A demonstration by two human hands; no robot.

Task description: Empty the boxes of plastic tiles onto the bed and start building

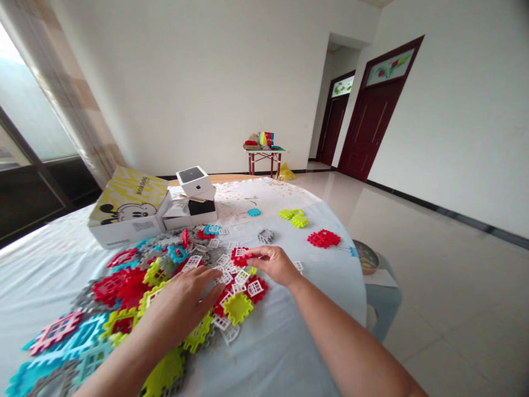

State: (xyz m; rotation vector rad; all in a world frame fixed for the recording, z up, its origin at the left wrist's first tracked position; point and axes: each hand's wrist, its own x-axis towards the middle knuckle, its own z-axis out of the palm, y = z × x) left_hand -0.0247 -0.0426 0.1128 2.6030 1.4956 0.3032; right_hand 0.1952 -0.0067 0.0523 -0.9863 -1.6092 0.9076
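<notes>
A wide heap of interlocking plastic building pieces [119, 284] with toothed edges, in red, yellow-green, blue and grey, spreads over the left of the table. My right hand [273, 264] pinches the edge of a red toothed building piece [238, 255] at the heap's right side. Over the heap lies my left hand [185, 295], fingers stretched out, its fingertips at the small white window pieces [225, 275]. Part of the heap is hidden beneath this hand and forearm. A yellow-green square piece [238, 307] sits just right of it.
Sorted apart on the cloth-covered table [289, 342] are red pieces [324, 238], yellow-green pieces [299, 220], a grey piece [265, 236] and a blue piece [254, 212]. A yellow shoe box [128, 207] and a white phone box [193, 181] stand behind. A stool [382, 298] is at right.
</notes>
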